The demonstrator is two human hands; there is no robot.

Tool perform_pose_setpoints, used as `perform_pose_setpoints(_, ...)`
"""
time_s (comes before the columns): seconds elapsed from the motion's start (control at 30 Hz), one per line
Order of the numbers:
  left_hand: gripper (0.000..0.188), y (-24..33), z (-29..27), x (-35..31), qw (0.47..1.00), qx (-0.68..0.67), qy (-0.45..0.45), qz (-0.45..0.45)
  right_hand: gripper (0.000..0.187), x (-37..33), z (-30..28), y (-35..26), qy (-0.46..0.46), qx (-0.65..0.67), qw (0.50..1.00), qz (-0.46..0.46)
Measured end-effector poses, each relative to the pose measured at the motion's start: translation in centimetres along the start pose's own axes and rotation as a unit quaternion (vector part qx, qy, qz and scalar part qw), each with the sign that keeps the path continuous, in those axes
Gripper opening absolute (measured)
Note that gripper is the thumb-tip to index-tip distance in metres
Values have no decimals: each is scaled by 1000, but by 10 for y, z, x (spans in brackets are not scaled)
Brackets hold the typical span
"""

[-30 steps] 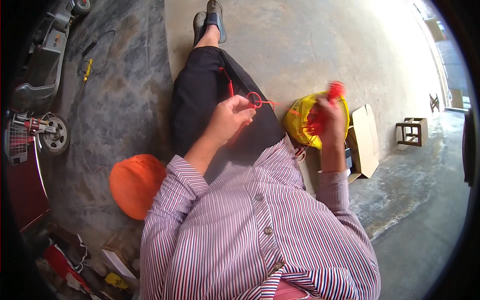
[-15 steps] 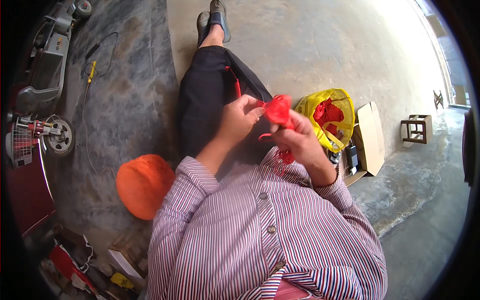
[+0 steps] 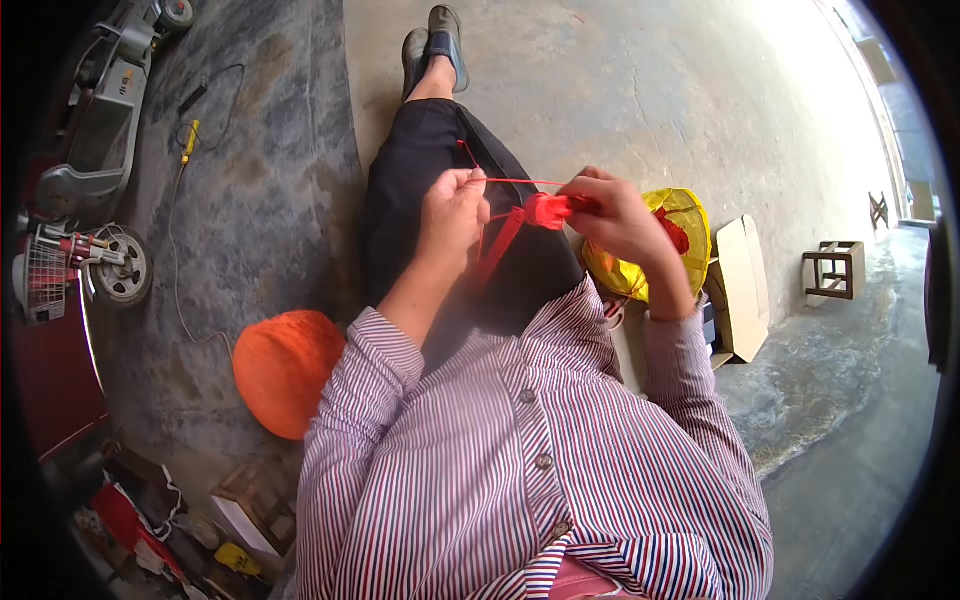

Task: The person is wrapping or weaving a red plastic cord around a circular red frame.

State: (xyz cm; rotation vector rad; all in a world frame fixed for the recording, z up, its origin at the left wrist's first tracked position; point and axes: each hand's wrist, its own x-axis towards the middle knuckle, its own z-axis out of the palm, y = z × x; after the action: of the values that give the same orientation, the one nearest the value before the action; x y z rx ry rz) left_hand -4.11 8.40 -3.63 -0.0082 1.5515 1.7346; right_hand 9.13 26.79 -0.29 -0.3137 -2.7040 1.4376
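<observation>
Over my dark-trousered lap, a thin red cord (image 3: pixel 520 181) stretches taut between my two hands. My left hand (image 3: pixel 452 212) is closed, with the cord pinched between thumb and fingertips. In the closed fingers of my right hand (image 3: pixel 617 218) is a bunched red bundle (image 3: pixel 546 211), which looks like soft fabric or cord. The cord's other end also runs into that hand. A flat red strap (image 3: pixel 502 246) hangs at a slant from the bundle above my thigh. Just beyond my right forearm stands a yellow bag (image 3: pixel 627 275) with red material (image 3: pixel 672 232) inside.
An orange round cushion-like thing (image 3: pixel 285 370) lies left of me. An opened cardboard box (image 3: pixel 738 290) is beside the bag, and a small wooden stool (image 3: pixel 835 270) farther right. A yellow-handled tool (image 3: pixel 190 140) with a cable and a wheeled vehicle (image 3: pixel 122 265) are at left.
My hands have moved apart, drawing the red cord taut between them. My right hand has turned over the bundle, and the flat strap now hangs in view between the hands.
</observation>
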Motion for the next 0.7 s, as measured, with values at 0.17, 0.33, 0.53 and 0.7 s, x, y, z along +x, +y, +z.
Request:
perform_pose_setpoints(0.17, 17, -50, -24, 33, 987, 159, -15, -14, 29, 29, 65, 22, -27, -18, 999, 29)
perform_pose_setpoints(0.33, 19, 27, 7, -10, 999, -31, -14, 17, 33, 15, 55, 6, 130, 186, 974, 11)
perform_pose_setpoints(0.53, 16, 34, 15, -12, 988, -87, -129, -19, 34, 15, 26, 14, 219, 401, 889, -7)
perform_pose_setpoints(0.7, 27, 2, 1, 3, 993, 5, -82, -91, 26, -25, -57, 79, 221, 707, 669, -60)
